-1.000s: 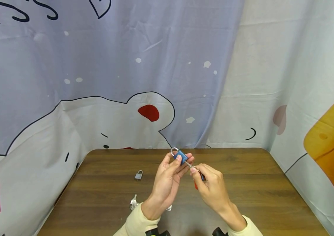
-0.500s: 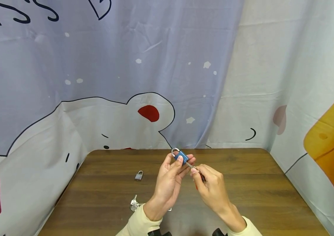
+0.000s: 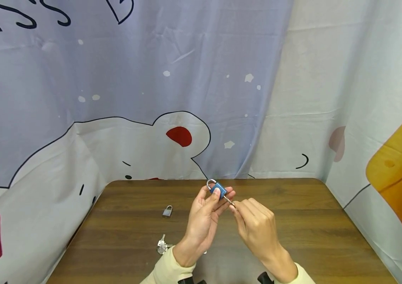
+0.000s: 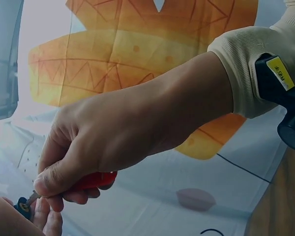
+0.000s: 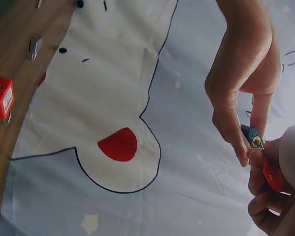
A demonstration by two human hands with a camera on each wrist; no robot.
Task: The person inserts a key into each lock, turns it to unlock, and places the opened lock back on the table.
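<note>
padlock [image 3: 220, 190], blue, pinched by the left hand [image 3: 201, 223], leans its keyhole [image 5: 256, 141] toward the right hand [image 3: 255, 227], which pinches a key [image 3: 227, 199] pointing straight at it

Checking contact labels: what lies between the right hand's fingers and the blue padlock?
The key: its metal shaft spans the stretch from the right hand to the blue padlock, as the head view shows.

Both close wrist views share the blue padlock [image 5: 250, 132].
</note>
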